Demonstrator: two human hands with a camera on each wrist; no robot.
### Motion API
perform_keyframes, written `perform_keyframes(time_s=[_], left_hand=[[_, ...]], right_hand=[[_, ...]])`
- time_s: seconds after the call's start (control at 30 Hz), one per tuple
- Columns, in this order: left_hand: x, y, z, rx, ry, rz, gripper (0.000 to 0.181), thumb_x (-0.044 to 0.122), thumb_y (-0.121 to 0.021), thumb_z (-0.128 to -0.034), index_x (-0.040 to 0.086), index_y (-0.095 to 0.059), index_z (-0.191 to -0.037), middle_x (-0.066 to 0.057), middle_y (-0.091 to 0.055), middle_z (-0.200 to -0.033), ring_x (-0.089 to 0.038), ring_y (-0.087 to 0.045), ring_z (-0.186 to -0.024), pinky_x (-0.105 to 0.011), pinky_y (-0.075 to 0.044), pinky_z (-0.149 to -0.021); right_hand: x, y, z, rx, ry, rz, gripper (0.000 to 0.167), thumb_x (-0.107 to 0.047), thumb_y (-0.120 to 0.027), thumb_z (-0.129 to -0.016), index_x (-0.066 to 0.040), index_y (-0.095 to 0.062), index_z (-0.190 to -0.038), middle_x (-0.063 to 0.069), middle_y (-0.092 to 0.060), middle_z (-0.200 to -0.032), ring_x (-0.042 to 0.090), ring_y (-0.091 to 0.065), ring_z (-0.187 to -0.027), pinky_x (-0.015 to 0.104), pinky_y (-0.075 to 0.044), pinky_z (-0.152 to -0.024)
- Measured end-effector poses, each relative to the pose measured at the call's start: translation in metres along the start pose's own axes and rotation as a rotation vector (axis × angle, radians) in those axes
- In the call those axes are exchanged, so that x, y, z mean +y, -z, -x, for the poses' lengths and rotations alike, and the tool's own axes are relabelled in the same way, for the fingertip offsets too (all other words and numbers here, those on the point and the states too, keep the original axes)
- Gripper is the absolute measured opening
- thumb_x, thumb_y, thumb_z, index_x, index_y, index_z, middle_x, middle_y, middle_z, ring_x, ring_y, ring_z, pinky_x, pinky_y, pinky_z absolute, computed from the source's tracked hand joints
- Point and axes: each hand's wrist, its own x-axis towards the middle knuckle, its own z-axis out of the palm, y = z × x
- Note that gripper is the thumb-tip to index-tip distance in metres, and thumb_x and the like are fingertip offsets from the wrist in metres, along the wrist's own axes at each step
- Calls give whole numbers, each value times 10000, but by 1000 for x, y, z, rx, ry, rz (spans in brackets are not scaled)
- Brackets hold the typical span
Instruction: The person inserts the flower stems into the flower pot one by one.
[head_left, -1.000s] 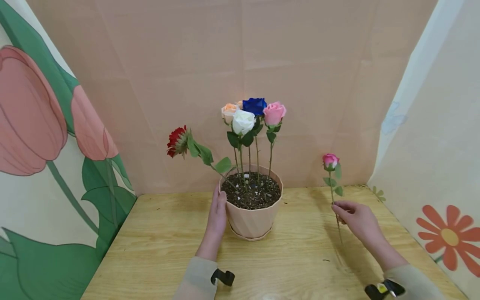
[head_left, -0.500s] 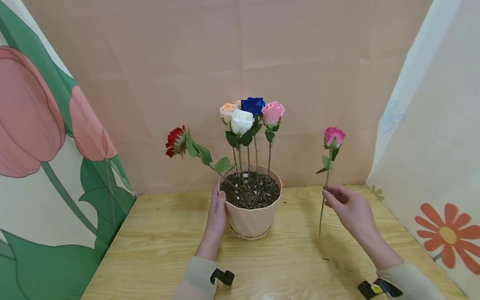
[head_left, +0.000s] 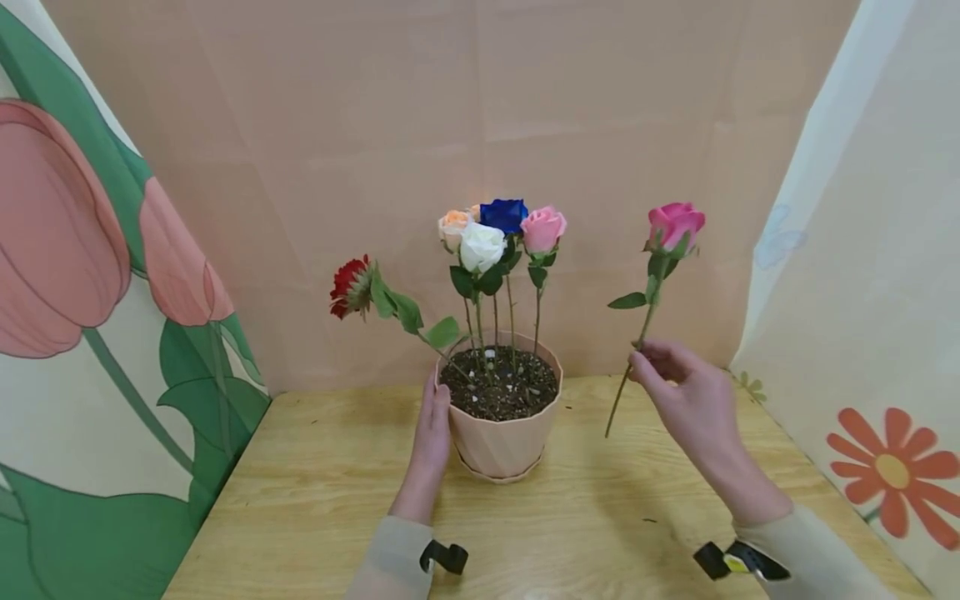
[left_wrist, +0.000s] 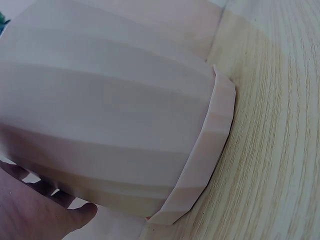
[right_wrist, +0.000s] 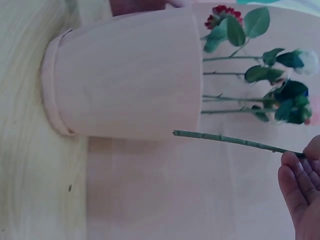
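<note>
My right hand (head_left: 693, 404) pinches the stem of a bright pink rose (head_left: 676, 225) between thumb and fingers, raised above the table to the right of the pot. The rose leans to the right, and its bare stem end (right_wrist: 215, 136) points down and left, apart from the pot. My left hand (head_left: 432, 429) rests against the left side of the pale pink flowerpot (head_left: 501, 450), thumb toward the front; its other fingers are partly hidden. Dark soil (head_left: 498, 396) fills the pot. In it stand a white rose (head_left: 482, 248), a blue rose (head_left: 504, 217), a light pink rose (head_left: 543, 229) and peach roses (head_left: 453, 227).
A red flower (head_left: 349, 287) slants out of the pot to the left. The pot stands on a saucer (left_wrist: 200, 160) on the wooden table (head_left: 315, 483). A pink cloth (head_left: 637, 100) hangs behind, with flower-printed panels (head_left: 892, 250) at both sides.
My right hand has lifted the bright pink rose up and moved it left toward the pot, tilting its stem end to the left. The left hand stays against the pot.
</note>
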Motion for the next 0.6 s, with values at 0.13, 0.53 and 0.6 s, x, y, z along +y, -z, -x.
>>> perform_keyframes(time_s=[0.13,0.53,0.6], left_hand=[[0,0,0,5,26,-3,654,515,-326,-1203,256,-197,-1790,-136,-168,-1831,-446,-161,-1661,-713,-105,-1312],[1,-1,0,4,34,10,650,500,-332,-1206,246,-201,-1789,-134,-171,-1832,-430,-153,-1666,-695,-117,-1320],[1,-1,0,3,30,12,642,485,-332,-1209,242,-202,-1789,-134,-170,-1832,-428,-149,-1667,-690,-114,-1323]], right_hand=[[-14,-3,-8,37,48,-53,143,-115,-799,-1036,-58,-831,-1163,69,-835,-954,-97,-692,-798,64,-526,-694],[-50,-22,-27,89,197,-201,114,44,-778,-1002,35,-812,-1110,123,-822,-964,-28,-724,-792,84,-571,-696],[-54,-25,-30,96,210,-205,111,43,-780,-1000,36,-811,-1106,130,-821,-965,-51,-712,-801,80,-569,-704]])
